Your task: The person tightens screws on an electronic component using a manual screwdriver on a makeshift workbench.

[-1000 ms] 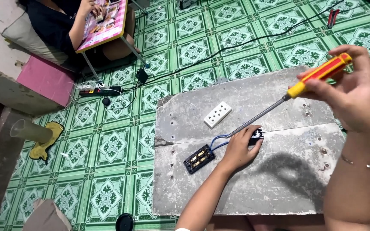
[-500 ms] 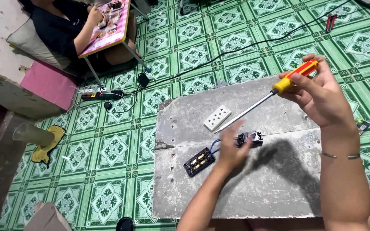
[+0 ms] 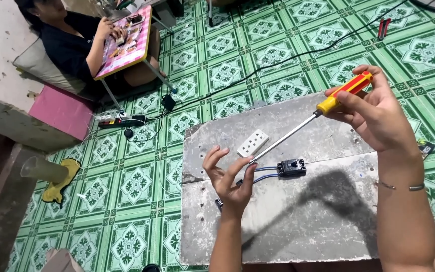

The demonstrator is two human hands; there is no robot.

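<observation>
My right hand [image 3: 378, 113] grips a screwdriver [image 3: 298, 130] by its red and yellow handle, the long metal shaft slanting down to the left. My left hand [image 3: 230, 176] is raised above the grey board [image 3: 298, 221], fingers spread, one fingertip touching the screwdriver's tip. A small black breaker [image 3: 291, 167] lies on the board with blue wires [image 3: 263, 174] running left under my left hand to a black part mostly hidden by my wrist. A white socket plate [image 3: 252, 143] lies beside the shaft.
Green patterned tiles cover the floor. At the upper left a person [image 3: 71, 45] sits at a small pink folding table [image 3: 124, 43]. A black cable [image 3: 278, 60], a power strip [image 3: 119, 120], red pliers [image 3: 382, 27] and a pink cushion [image 3: 59, 111] lie around.
My left hand lifted off the black part and wires and opened, meeting the screwdriver tip. The right hand moved the screwdriver slightly, and the view shifted.
</observation>
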